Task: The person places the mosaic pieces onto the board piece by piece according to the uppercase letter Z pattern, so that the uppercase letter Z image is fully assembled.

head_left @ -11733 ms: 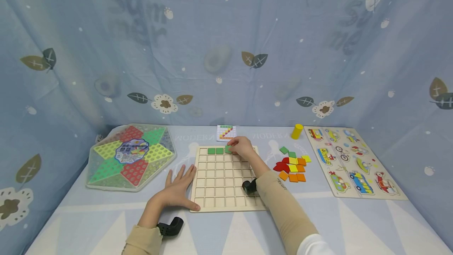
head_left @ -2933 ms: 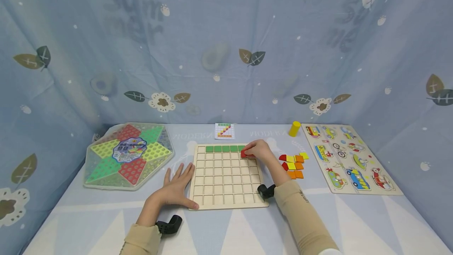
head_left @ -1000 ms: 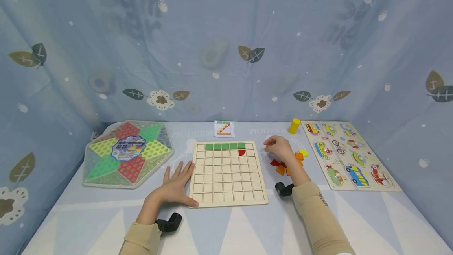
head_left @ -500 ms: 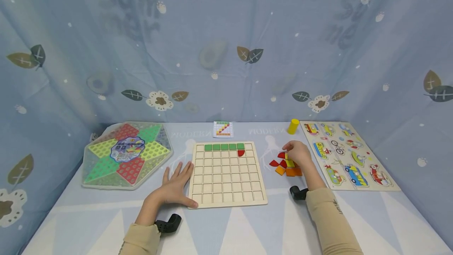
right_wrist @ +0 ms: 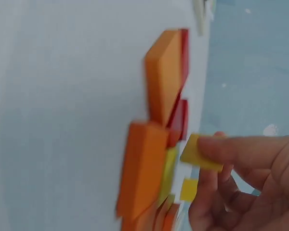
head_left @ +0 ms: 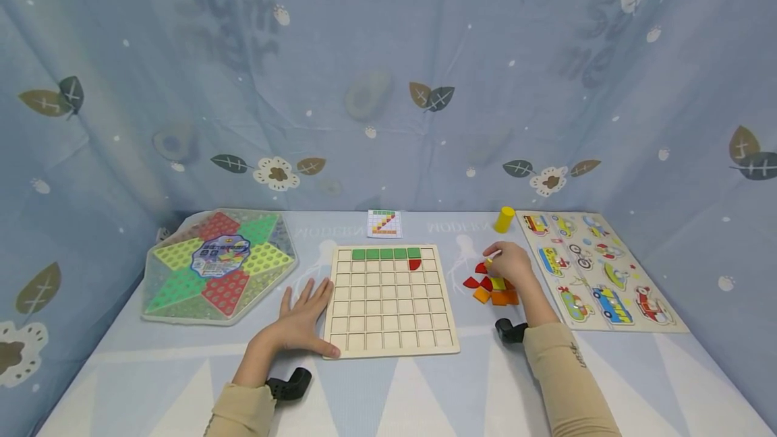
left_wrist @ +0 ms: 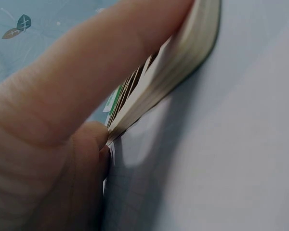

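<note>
My left hand [head_left: 297,326] lies with fingers spread along the left edge of a wooden grid board [head_left: 388,315], its thumb on the near left corner. In the left wrist view the thumb [left_wrist: 86,62] presses against the board's edge [left_wrist: 178,67]. My right hand [head_left: 510,267] pinches a yellow square tile [right_wrist: 192,153] between thumb and fingers, over the loose tiles. On the board, several green square tiles [head_left: 386,254] fill part of the far row. A red quarter-round tile [head_left: 415,264] sits just below the rightmost green one.
Loose red [head_left: 471,282], orange [head_left: 481,295] and yellow tiles lie right of the board. A pattern card [head_left: 384,224] is behind it. A yellow cylinder [head_left: 504,220] and a picture puzzle board [head_left: 597,268] stand right; a hexagonal game box [head_left: 221,265] lies left.
The green row has grown and a red tile was placed beneath its right end. My right hand then moved right to the loose tiles and picked up a yellow one. My left hand stayed.
</note>
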Demonstrator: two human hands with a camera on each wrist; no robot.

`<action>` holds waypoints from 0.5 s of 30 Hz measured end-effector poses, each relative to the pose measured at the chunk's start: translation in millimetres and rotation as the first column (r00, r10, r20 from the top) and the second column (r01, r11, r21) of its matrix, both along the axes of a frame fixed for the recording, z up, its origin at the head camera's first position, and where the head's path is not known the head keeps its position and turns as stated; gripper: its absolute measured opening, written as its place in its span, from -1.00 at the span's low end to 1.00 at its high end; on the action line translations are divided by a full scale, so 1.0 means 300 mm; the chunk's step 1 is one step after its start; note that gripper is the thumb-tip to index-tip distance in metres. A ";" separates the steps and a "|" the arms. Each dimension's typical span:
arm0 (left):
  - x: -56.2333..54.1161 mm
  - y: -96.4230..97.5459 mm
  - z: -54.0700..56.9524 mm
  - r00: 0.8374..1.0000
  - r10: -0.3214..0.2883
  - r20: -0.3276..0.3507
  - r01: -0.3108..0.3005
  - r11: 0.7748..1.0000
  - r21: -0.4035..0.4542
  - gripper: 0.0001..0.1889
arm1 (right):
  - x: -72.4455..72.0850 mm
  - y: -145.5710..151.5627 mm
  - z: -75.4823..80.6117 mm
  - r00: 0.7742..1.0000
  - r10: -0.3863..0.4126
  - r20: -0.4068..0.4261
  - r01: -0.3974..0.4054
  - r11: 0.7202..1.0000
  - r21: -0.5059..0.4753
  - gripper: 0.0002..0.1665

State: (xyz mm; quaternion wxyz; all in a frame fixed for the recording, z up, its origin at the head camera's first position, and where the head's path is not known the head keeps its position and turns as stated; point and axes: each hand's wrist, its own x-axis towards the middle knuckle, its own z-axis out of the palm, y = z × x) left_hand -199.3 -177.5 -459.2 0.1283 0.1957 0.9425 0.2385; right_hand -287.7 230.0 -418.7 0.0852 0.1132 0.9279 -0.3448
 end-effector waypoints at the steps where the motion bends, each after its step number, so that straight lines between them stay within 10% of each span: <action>1: 0.000 0.000 0.000 1.000 0.000 0.000 0.000 1.000 0.000 0.36 | -0.004 -0.007 0.001 1.000 -0.005 -0.009 0.005 1.000 -0.024 -0.69; 15: 0.001 0.002 0.004 1.000 0.001 0.004 -0.001 1.000 0.004 0.35 | -0.034 -0.196 0.013 0.993 0.055 -0.105 -0.078 0.971 -0.227 -0.69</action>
